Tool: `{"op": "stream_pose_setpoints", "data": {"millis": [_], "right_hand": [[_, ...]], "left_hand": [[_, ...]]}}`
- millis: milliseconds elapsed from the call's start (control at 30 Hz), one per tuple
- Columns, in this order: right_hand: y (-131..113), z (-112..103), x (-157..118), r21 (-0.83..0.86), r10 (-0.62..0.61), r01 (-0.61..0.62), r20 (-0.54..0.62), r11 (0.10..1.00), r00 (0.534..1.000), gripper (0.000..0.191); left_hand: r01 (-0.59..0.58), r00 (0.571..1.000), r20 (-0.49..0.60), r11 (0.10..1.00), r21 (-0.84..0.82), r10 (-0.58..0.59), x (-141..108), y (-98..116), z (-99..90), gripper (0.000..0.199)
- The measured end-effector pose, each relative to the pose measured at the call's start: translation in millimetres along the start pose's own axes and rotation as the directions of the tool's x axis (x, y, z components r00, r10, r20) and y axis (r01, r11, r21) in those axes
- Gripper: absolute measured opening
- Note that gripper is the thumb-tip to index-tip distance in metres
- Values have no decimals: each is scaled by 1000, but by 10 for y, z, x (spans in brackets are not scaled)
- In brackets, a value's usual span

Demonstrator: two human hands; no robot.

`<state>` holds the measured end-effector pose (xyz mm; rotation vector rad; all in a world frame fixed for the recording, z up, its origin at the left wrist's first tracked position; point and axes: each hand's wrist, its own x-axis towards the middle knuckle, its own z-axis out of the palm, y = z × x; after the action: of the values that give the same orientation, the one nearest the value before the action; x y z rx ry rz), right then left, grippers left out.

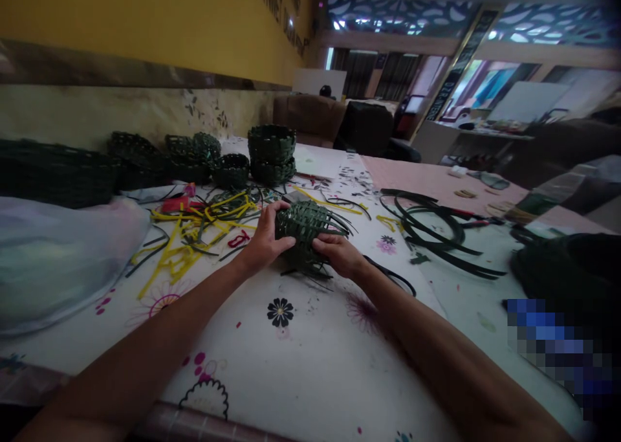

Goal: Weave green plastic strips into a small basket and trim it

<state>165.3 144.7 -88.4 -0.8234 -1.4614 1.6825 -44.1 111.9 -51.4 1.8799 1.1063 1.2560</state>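
Observation:
A small dark green woven basket (303,222) is held between both hands above the flowered white table cover (310,338). Loose strip ends stick out from its right side and bottom. My left hand (268,238) grips its left side, thumb across the near face and fingers at the top left edge. At the right, my right hand (339,253) pinches the lower right part near the loose strips, its thumb and finger pointing left. The fingers behind the basket are hidden.
Yellow strips (182,235) and green scraps lie left. Finished green baskets (272,151) stand along the back left, near a plastic bag (58,261). Coiled dark strips (436,228) lie right, beyond them a dark bundle (567,267). Chairs (363,128) stand behind the table.

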Motion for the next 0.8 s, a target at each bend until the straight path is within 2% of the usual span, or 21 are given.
{"op": "stream_pose_setpoints", "data": {"millis": [133, 300, 667, 800], "right_hand": [[-103, 45, -26, -57, -60, 59, -15, 997, 998, 53], [-235, 52, -44, -178, -107, 111, 31, 978, 994, 56], [-272, 136, -65, -243, 4, -9, -23, 970, 1000, 61], [-349, 147, -77, -249, -18, 20, 13, 968, 1000, 63]], "left_hand": [[-17, 1000, -15, 1000, 23, 18, 7, -20, -23, 66], [1, 1000, -14, 1000, 12, -1, 13, -30, -48, 65], [-11, 1000, -12, 1000, 11, 11, 2, -38, -74, 66], [20, 999, -26, 999, -39, -21, 14, -62, -52, 69]]}}
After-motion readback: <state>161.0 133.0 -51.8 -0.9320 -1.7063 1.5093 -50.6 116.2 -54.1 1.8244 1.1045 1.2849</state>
